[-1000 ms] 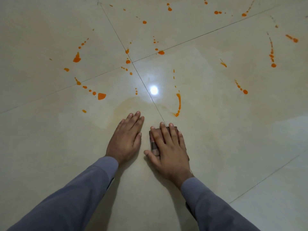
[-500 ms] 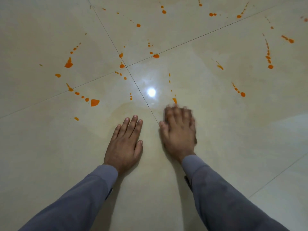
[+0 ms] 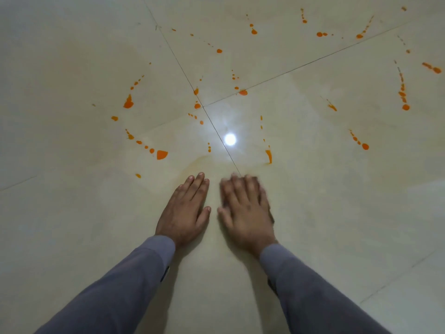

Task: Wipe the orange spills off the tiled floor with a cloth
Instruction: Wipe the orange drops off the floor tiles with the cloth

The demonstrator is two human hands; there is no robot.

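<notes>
The right hand lies flat with fingers straight, pressing the cloth to the tiled floor — only a dark edge of cloth shows at the hand's right side, and the hand is blurred. The nearest orange streak lies just beyond its fingertips, slightly right, its long axis running near-to-far. The left hand rests flat beside it, fingers straight and holding nothing — the right is nearer, so a forward push looks due.

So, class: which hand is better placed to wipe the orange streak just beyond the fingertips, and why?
The right hand. It presses flat on the cloth, whose edge shows at its side, and the orange streak lies just ahead of it. The left hand rests bare on the tiled floor.
</notes>
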